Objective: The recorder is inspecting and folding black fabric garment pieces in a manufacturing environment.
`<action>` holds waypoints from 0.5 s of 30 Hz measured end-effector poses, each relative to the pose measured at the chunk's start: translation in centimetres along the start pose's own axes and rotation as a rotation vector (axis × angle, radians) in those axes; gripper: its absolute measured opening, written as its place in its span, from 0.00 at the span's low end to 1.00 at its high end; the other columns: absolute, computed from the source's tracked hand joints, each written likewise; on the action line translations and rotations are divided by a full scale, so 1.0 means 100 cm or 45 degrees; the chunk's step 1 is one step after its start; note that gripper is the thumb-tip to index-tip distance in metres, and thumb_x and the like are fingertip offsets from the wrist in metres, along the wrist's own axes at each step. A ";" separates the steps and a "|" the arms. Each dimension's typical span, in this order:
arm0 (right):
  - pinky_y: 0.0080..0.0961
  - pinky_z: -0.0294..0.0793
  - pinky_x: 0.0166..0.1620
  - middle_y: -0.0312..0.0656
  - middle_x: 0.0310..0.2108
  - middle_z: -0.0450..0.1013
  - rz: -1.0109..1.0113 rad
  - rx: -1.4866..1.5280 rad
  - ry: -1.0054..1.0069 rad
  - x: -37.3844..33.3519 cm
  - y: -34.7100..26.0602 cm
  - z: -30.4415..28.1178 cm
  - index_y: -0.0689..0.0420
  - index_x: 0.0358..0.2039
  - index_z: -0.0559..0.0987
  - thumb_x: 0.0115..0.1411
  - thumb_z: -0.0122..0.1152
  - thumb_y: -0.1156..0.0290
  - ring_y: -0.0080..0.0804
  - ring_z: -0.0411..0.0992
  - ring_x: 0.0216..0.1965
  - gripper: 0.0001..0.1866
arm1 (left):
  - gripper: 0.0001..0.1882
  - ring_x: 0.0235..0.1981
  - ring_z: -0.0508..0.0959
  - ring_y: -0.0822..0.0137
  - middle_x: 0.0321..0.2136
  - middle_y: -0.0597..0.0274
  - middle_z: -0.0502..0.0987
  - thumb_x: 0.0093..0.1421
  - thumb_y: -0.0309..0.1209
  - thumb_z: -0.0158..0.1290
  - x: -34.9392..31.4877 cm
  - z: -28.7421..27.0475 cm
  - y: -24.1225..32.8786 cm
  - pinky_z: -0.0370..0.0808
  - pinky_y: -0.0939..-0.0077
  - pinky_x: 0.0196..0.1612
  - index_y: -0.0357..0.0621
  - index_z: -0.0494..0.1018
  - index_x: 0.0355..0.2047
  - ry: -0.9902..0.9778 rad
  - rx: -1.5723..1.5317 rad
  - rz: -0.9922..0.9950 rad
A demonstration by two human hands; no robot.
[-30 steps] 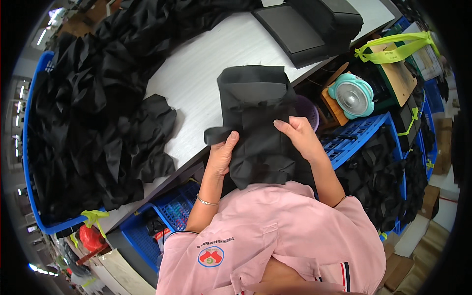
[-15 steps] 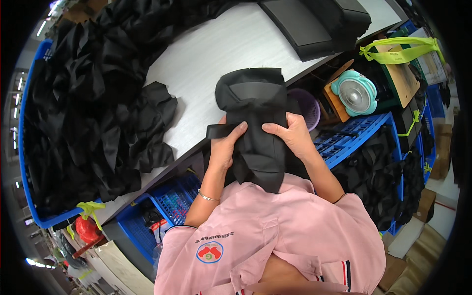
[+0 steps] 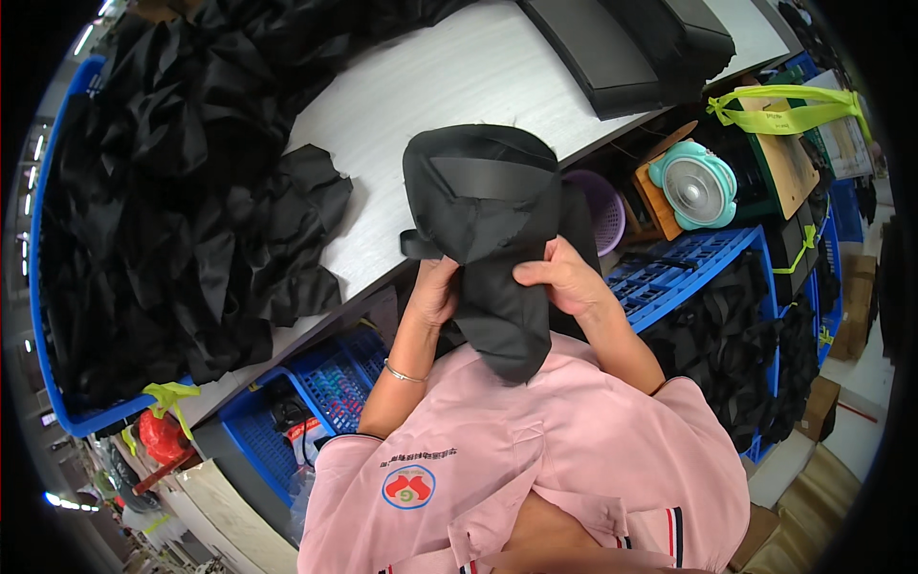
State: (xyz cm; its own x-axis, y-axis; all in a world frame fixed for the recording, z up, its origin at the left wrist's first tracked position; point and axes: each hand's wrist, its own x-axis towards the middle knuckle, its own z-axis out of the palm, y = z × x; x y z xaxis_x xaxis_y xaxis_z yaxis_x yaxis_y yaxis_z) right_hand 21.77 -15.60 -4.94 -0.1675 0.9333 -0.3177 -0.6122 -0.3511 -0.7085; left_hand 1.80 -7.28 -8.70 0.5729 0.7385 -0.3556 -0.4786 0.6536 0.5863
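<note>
Between my hands, in front of my chest, is a black sewn fabric piece point(image 3: 492, 225) with a rounded upper part and a narrower lower part. My left hand point(image 3: 436, 290) grips its left edge, its fingertips partly hidden by the cloth. A short black strap end point(image 3: 417, 245) sticks out above that hand. My right hand point(image 3: 564, 277) pinches the right edge, thumb on top and fingers behind. The piece's upper part reaches over the edge of the light grey table point(image 3: 368, 110), and its lower end hangs near my pink shirt.
A blue crate point(image 3: 43, 316) heaped with black fabric pieces point(image 3: 191, 182) stands at left. Stacked black panels point(image 3: 612, 57) lie at the table's far right. Rightward are a purple basket point(image 3: 604, 212), a small teal fan point(image 3: 693, 184) and a blue crate point(image 3: 688, 273). Another blue basket point(image 3: 253, 445) sits below the table.
The fabric's upper part has opened out rounder and folded down toward my hands. The strap end has shifted up, and my left thumb has moved from on top of the cloth to its edge.
</note>
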 end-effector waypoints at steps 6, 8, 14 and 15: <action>0.19 0.76 0.40 0.39 0.36 0.80 -0.263 -0.584 0.546 0.012 -0.006 -0.001 0.67 0.43 0.78 0.58 0.68 0.74 0.20 0.76 0.35 0.14 | 0.30 0.48 0.78 0.68 0.49 0.56 0.77 0.53 0.21 0.68 0.001 0.009 -0.001 0.75 0.73 0.54 0.34 0.70 0.55 0.067 0.347 0.229; 0.20 0.76 0.40 0.39 0.36 0.80 -0.323 -0.509 0.480 0.012 -0.001 0.001 0.66 0.43 0.78 0.59 0.67 0.73 0.18 0.75 0.34 0.14 | 0.26 0.43 0.79 0.69 0.45 0.58 0.79 0.53 0.21 0.68 0.005 0.009 -0.003 0.77 0.75 0.50 0.33 0.73 0.52 0.196 0.497 0.155; 0.25 0.76 0.35 0.37 0.32 0.80 -0.398 -0.871 0.655 0.014 0.012 -0.003 0.65 0.43 0.79 0.61 0.64 0.70 0.21 0.73 0.28 0.13 | 0.21 0.40 0.80 0.71 0.41 0.59 0.81 0.56 0.24 0.67 0.010 0.001 -0.005 0.78 0.77 0.46 0.32 0.75 0.49 0.228 0.746 0.248; 0.26 0.76 0.35 0.37 0.32 0.80 -0.356 -1.011 0.766 0.015 0.010 -0.008 0.65 0.43 0.79 0.61 0.65 0.70 0.22 0.73 0.29 0.13 | 0.21 0.41 0.79 0.71 0.42 0.59 0.81 0.57 0.25 0.67 0.008 0.001 -0.003 0.77 0.76 0.47 0.32 0.75 0.49 0.197 0.739 0.225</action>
State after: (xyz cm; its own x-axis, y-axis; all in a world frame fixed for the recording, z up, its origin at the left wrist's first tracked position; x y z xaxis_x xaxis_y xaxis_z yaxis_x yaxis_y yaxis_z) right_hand 21.46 -14.58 -6.65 0.4497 0.8736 -0.1858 0.1529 -0.2802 -0.9477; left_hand 2.45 -6.93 -9.10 0.3944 0.8709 -0.2931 -0.0927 0.3550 0.9302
